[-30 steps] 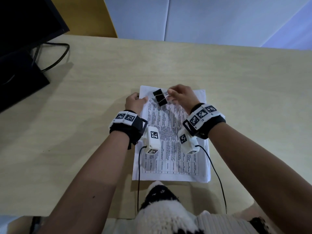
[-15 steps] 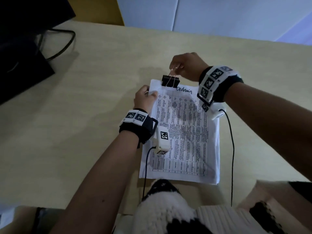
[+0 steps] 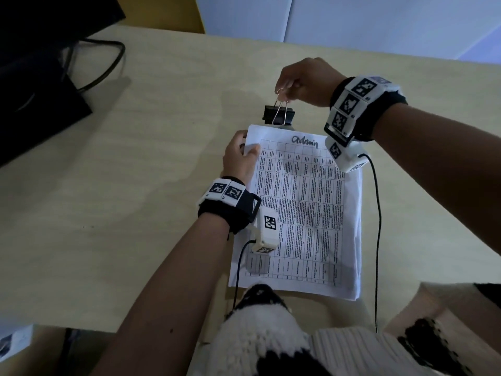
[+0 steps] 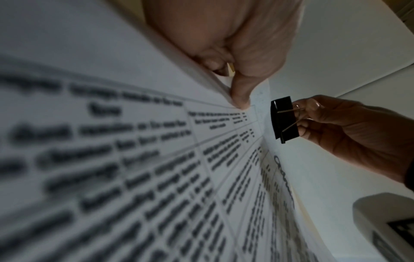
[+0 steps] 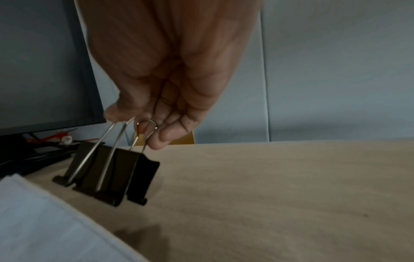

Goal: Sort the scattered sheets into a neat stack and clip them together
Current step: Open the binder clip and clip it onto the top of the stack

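Note:
A stack of printed sheets, headed "admin" in handwriting, lies squared on the wooden desk. My left hand pinches its far left corner, thumb on top, and lifts that corner slightly; the left wrist view shows the thumb on the sheets. My right hand pinches the wire handles of a black binder clip. The clip hangs just beyond the stack's far edge, mouth toward the paper. In the right wrist view the binder clip hovers just off the sheet corner, apart from it.
A dark monitor and black cables stand at the far left of the desk. Pale wall panels back the desk. Thin wrist-camera cables run down along the stack's sides. A small box shows at the lower left.
My right hand has carried the binder clip from above the page to just past the stack's far edge. My left hand has kept its hold on the far left corner.

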